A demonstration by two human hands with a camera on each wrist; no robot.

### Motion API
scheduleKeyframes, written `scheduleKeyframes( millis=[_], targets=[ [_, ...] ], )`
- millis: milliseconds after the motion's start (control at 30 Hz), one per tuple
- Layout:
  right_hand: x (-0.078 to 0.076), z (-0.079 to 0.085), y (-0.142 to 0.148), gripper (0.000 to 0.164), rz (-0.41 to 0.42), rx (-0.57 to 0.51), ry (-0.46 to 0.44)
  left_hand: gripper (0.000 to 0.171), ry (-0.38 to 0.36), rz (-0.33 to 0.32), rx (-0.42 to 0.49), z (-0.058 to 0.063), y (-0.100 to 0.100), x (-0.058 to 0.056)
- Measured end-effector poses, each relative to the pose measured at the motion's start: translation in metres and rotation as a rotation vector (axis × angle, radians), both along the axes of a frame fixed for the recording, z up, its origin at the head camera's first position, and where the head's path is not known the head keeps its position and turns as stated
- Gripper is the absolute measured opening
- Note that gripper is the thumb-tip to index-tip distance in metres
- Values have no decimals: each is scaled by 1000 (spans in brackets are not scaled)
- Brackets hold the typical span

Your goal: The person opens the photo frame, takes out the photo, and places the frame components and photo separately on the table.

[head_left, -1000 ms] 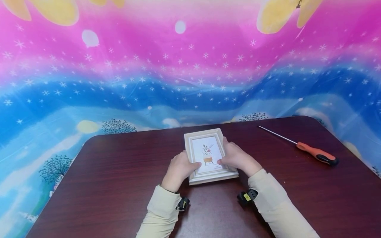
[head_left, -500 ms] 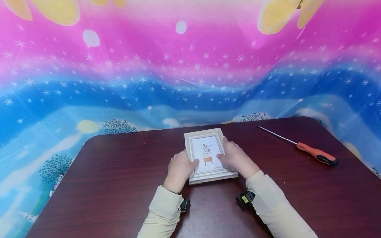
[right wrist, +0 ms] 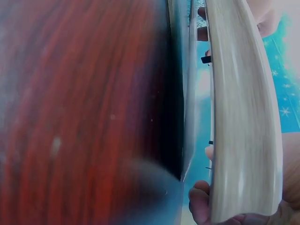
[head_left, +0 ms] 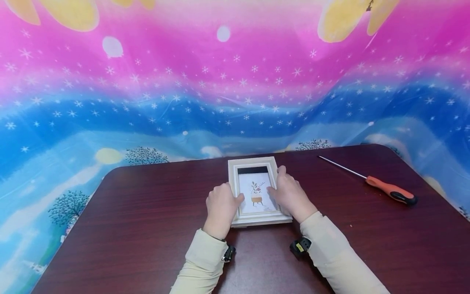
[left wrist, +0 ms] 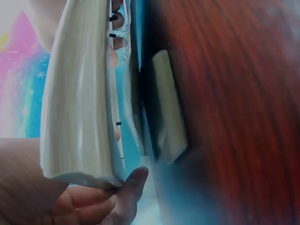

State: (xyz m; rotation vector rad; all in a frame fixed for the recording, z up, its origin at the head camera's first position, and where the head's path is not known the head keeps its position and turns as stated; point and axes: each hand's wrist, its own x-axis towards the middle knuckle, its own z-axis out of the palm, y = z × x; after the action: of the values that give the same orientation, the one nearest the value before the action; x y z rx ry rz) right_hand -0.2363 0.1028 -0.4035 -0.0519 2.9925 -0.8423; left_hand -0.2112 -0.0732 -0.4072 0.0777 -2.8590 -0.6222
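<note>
A pale wood-look picture frame (head_left: pixel 253 161) is held by both hands, thumbs on its front border. My left hand (head_left: pixel 222 208) grips its left side and my right hand (head_left: pixel 293 198) its right side. In its opening shows a white print (head_left: pixel 262 204) of a potted plant, with a dark strip above it. Both wrist views show the frame raised, small black tabs (right wrist: pixel 206 59) sticking out behind it. Beneath, a thin panel (left wrist: pixel 133 103) sits apart from the frame, a pale slanted piece (left wrist: pixel 172 108) below it. Fingers curl under the frame's edge.
An orange-and-black-handled screwdriver (head_left: pixel 393 190) lies on the right of the dark reddish wooden table (head_left: pixel 147 220), its shaft pointing to the back left. Behind the table hangs a pink and blue snowflake backdrop (head_left: pixel 235 94). Black wrist cameras (head_left: pixel 301 247) are strapped at the sleeves.
The frame has come up and straightened slightly between the hands. A dark strip now shows at the top of its opening, the print sitting lower. The screwdriver has stayed put.
</note>
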Motion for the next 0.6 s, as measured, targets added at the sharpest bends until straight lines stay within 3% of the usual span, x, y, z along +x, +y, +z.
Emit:
scheduleKeyframes(
  millis=[600],
  targets=[
    [2,4,0,65,8,38,20,46,-8,-21,-13,-1,0,0]
  ],
)
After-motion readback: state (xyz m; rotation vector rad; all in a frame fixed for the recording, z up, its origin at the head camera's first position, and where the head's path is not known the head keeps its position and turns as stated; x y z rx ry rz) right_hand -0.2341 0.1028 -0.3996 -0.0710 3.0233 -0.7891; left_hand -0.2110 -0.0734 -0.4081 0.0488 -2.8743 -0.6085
